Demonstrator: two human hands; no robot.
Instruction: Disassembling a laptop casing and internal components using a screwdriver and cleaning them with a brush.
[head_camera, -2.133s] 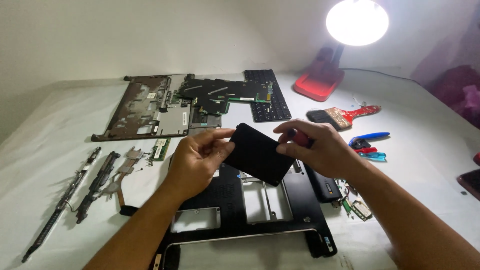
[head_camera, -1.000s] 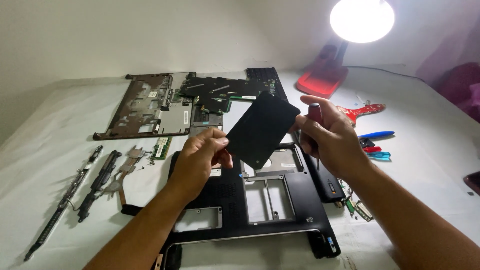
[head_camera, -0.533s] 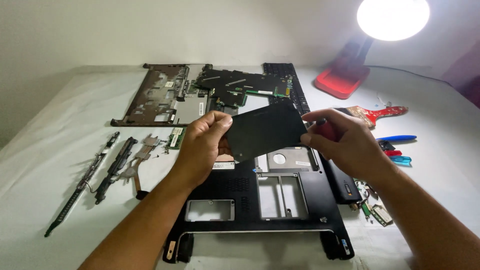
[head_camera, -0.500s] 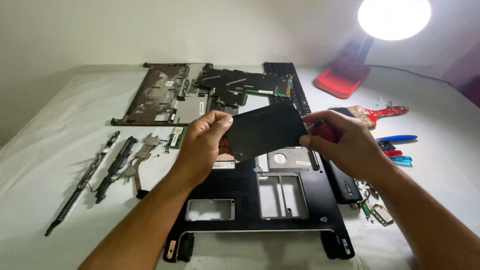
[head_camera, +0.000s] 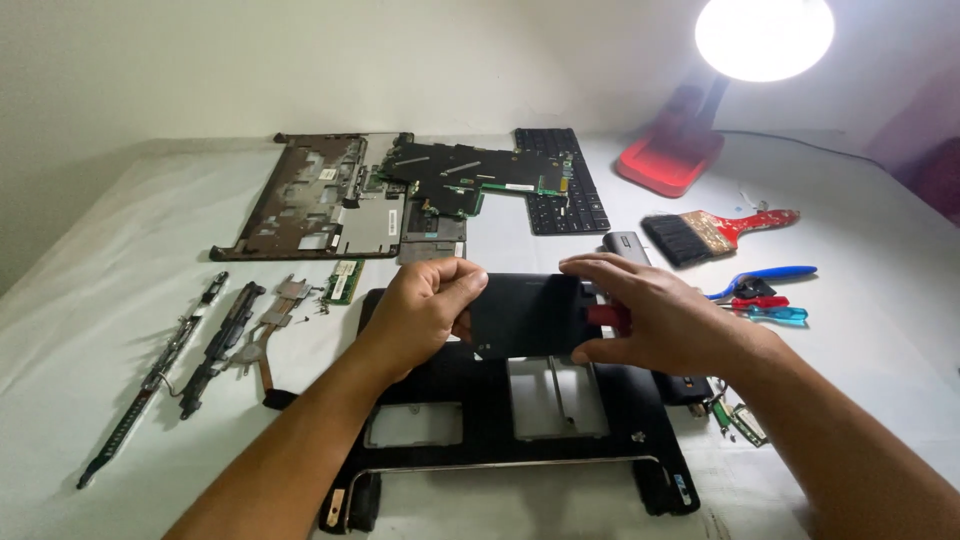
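Flat black plastic cover panel sits just above the black laptop base shell on the white counter; our left hand and right hand pinch its ends, the right also gripping a red-handled tool. We should keep it level.

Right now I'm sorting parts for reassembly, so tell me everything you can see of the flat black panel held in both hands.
The black panel is a thin, flat, roughly rectangular cover, matte and plastic-looking, with no markings I can make out. It is held off the table, facing the camera, above the black laptop base. The left hand pinches its left edge; the right hand grips its right edge, with a red-handled tool tucked under the fingers against the panel. Its right and left edges are hidden by the hands.
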